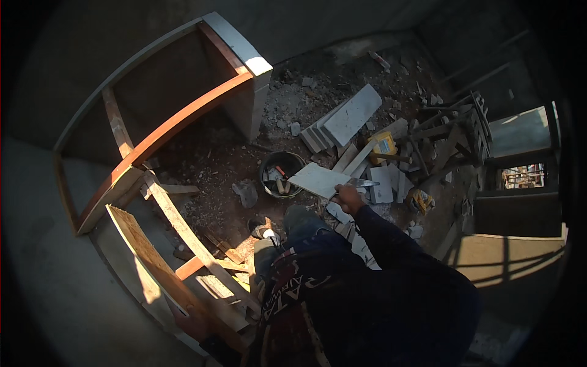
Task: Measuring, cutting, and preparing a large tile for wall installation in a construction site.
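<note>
My right hand (346, 197) holds a pale, flat rectangular piece (315, 178) by its near end, along with a shiny metal tool (361, 182) that looks like a blade, over the floor. At the lower left, my left hand (191, 323) grips the edge of a tilted wooden board (137, 243), its fingers partly hidden. Beside that board runs a long pale wooden beam (188, 226). A bucket (269, 191) with hand tools inside stands just beyond the pale piece.
A white-edged wooden frame (177, 125) spans the upper left. Stacked white slabs (354, 113), a yellow container (383, 144), loose planks and rubble (437, 137) lie on the dirty floor (217, 159). Concrete walls surround the space; an opening (523, 176) shows at the right.
</note>
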Action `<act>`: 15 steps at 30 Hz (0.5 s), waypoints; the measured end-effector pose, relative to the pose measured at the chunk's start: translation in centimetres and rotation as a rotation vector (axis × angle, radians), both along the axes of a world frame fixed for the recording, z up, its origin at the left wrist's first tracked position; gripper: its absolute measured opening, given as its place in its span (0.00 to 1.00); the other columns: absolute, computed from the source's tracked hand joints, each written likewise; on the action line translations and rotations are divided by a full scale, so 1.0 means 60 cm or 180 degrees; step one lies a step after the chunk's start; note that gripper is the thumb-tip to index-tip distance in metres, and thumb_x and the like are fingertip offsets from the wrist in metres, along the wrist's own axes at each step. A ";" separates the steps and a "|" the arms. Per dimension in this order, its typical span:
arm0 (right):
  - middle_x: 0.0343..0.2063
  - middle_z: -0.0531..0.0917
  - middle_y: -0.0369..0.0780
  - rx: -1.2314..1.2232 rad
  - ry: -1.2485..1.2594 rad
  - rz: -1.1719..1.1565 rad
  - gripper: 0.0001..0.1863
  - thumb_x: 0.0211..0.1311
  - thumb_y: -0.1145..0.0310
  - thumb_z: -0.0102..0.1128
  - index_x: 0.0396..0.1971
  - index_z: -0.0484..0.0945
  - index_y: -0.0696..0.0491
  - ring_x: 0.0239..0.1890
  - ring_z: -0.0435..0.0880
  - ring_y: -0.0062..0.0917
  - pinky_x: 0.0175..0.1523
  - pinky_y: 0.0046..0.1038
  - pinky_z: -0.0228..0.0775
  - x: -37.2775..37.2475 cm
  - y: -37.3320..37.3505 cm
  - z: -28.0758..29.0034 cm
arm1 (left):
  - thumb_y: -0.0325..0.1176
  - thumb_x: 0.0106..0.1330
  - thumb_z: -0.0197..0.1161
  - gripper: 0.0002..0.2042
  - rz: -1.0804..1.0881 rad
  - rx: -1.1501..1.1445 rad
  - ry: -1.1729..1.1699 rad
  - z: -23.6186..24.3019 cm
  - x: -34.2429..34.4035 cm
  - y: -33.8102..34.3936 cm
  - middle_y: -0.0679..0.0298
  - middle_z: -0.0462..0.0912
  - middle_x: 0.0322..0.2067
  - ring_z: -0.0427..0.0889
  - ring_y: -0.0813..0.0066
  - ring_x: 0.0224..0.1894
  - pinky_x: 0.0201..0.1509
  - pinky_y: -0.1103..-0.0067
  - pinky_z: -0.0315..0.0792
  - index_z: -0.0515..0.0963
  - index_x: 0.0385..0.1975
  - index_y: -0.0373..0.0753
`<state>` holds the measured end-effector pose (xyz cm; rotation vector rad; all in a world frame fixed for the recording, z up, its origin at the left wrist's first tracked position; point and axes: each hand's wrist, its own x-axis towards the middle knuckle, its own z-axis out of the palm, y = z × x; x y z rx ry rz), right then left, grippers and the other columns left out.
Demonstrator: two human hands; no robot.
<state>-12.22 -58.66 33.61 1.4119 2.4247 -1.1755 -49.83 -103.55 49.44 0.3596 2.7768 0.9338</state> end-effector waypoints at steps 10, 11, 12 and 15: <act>0.45 0.76 0.46 -0.1376 0.2869 -0.5340 0.15 0.60 0.81 0.57 0.47 0.69 0.64 0.46 0.80 0.39 0.51 0.51 0.77 0.131 -0.036 -0.008 | 0.39 0.62 0.71 0.34 -0.1270 0.0220 -0.0914 0.263 0.041 0.210 0.44 0.76 0.54 0.78 0.54 0.51 0.57 0.70 0.72 0.64 0.65 0.32; 0.43 0.77 0.45 -0.1559 0.3025 -0.5150 0.16 0.59 0.82 0.58 0.47 0.70 0.63 0.45 0.81 0.39 0.50 0.50 0.77 0.146 -0.046 -0.008 | 0.39 0.62 0.71 0.34 -0.1330 0.0210 -0.0856 0.264 0.067 0.251 0.44 0.76 0.54 0.78 0.54 0.51 0.57 0.70 0.72 0.64 0.65 0.32; 0.42 0.77 0.44 -0.1712 0.3200 -0.4967 0.16 0.57 0.83 0.58 0.46 0.70 0.62 0.44 0.81 0.39 0.49 0.50 0.77 0.159 -0.056 -0.011 | 0.31 0.59 0.60 0.32 -0.1771 0.0538 -0.0754 0.247 0.088 0.297 0.44 0.75 0.56 0.76 0.55 0.55 0.61 0.69 0.69 0.64 0.65 0.29; 0.41 0.79 0.42 -0.2252 0.3528 -0.4977 0.20 0.53 0.82 0.60 0.47 0.71 0.58 0.42 0.82 0.37 0.49 0.48 0.78 0.169 -0.092 -0.020 | 0.19 0.55 0.49 0.31 -0.2930 0.0474 0.0102 0.151 0.130 0.408 0.46 0.74 0.58 0.75 0.55 0.60 0.67 0.69 0.64 0.64 0.65 0.26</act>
